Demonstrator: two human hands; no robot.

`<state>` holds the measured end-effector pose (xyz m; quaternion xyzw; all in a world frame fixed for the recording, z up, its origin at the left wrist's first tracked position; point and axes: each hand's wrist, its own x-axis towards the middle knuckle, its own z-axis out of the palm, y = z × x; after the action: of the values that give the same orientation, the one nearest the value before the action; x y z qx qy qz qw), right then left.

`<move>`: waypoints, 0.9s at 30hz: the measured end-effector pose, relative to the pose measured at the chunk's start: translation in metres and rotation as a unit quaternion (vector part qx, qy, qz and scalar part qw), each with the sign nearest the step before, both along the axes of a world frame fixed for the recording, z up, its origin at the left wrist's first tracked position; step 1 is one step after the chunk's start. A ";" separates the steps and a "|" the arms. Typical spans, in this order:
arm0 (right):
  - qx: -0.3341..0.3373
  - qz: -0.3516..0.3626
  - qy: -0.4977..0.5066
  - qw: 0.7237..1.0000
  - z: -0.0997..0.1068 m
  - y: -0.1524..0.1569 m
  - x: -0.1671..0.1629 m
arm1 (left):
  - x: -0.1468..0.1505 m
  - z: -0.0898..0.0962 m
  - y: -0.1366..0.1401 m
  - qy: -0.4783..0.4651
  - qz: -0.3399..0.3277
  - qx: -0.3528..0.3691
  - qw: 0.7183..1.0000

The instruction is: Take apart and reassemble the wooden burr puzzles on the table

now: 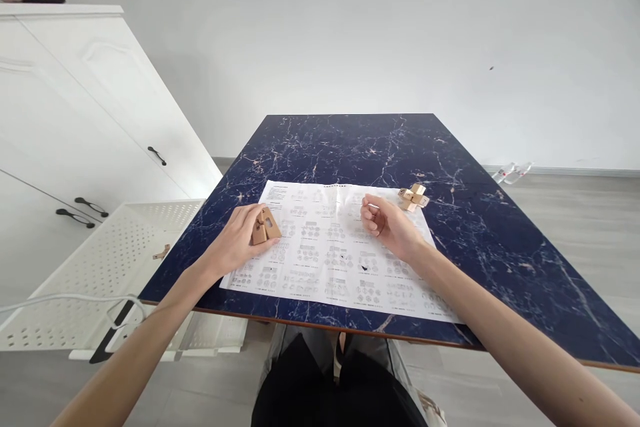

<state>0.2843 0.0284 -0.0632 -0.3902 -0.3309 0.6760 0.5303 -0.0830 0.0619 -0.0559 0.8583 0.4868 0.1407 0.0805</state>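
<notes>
My left hand (237,237) is closed around a brown wooden puzzle (266,227) with angled faces and a slot, at the left side of the printed sheet (320,267). The fingers lie over its back and the thumb is along its near edge. Over the right half of the sheet is my right hand (387,220), its fingers curled in loosely with nothing seen in them. Just beyond that hand, a pale wooden interlocking puzzle (413,197) with crossing bars sits at the sheet's right edge. Rows of small diagrams cover the white sheet.
The dark blue marble-patterned table (345,147) meets a pale wall at its far end. White cabinets (100,107) with black handles stand on the left. Beside the table is a white perforated rack (65,300) with a cable and a small wooden piece (161,253).
</notes>
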 end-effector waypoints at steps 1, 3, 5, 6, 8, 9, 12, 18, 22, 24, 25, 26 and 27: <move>0.002 0.002 -0.003 1.000 0.000 0.000 0.000 | 0.004 0.000 0.000 0.002 -0.009 -0.002 1.000; 0.007 0.006 -0.010 1.000 0.001 -0.001 -0.001 | 0.014 0.000 -0.001 0.004 -0.031 -0.005 0.999; 0.011 0.010 -0.017 1.000 0.002 -0.002 -0.002 | 0.029 0.001 -0.002 0.003 -0.059 -0.004 0.998; 0.014 0.013 -0.021 1.000 0.003 -0.003 -0.002 | 0.038 0.000 -0.002 0.001 -0.076 -0.005 0.997; 0.018 0.018 -0.028 0.999 0.006 -0.004 -0.003 | 0.057 -0.001 -0.002 -0.008 -0.106 -0.008 0.994; 0.021 0.020 -0.033 0.999 0.007 -0.004 -0.004 | 0.067 -0.001 -0.002 -0.014 -0.122 -0.014 0.992; 0.029 0.024 -0.051 0.998 0.009 -0.005 -0.005 | 0.096 -0.004 0.000 -0.038 -0.167 -0.022 0.985; 0.061 0.030 -0.111 0.991 0.007 -0.005 -0.007 | 0.134 -0.006 0.002 -0.052 -0.245 -0.025 0.968; 0.098 0.029 -0.174 0.979 0.006 -0.007 -0.009 | 0.137 -0.006 0.005 -0.092 -0.256 -0.068 0.960; 0.112 0.021 -0.203 0.972 0.004 -0.008 -0.011 | 0.134 -0.005 0.006 -0.118 -0.246 -0.101 0.957; 0.119 0.016 -0.218 0.969 0.003 -0.008 -0.011 | 0.131 -0.005 0.007 -0.131 -0.240 -0.111 0.955; 0.126 0.009 -0.234 0.964 0.001 -0.008 -0.011 | 0.129 -0.005 0.008 -0.144 -0.234 -0.115 0.955; 0.133 0.001 -0.251 0.959 -0.001 -0.008 -0.011 | 0.127 -0.005 0.009 -0.157 -0.228 -0.114 0.954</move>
<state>0.2730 0.0201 -0.0639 -0.4727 -0.5412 0.5067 0.4763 0.0437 0.0714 -0.0609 0.8984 0.2727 0.1952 0.2835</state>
